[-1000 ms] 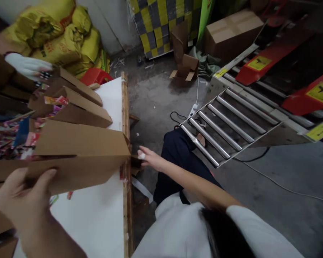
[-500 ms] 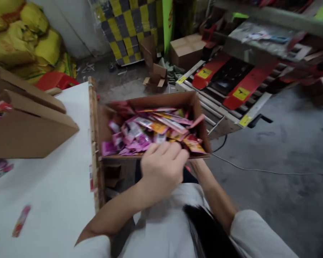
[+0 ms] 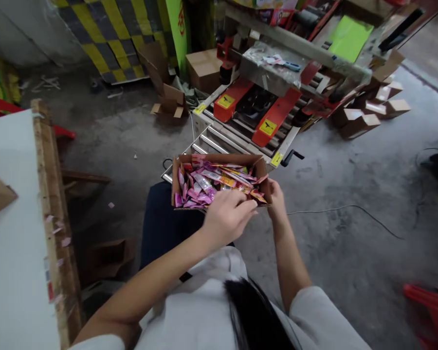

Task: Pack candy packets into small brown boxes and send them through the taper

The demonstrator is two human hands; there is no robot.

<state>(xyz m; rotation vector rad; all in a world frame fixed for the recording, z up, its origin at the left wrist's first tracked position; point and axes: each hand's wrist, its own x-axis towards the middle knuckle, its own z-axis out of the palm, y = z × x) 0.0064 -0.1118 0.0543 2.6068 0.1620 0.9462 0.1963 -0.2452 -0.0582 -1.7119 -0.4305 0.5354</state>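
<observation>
An open cardboard box is held in front of my body, filled with small pink, purple and orange packets. My right hand is closed around the box's right end; its fingers partly disappear behind the cardboard. Across the near rim reaches my left hand, its fingers curled down by the packets at the front right. Whether those fingers pinch a packet or only rest there is hidden by the hand itself.
Ahead stands a roller conveyor under a machine with red side plates. A white table with a rough wooden edge is at my left. A thin cable runs along the floor at right, and a red object stands lower right.
My view and body have swung right, away from the table. The box has come along, now in front of the conveyor and farther from the table edge. Both hands stay at the box.
</observation>
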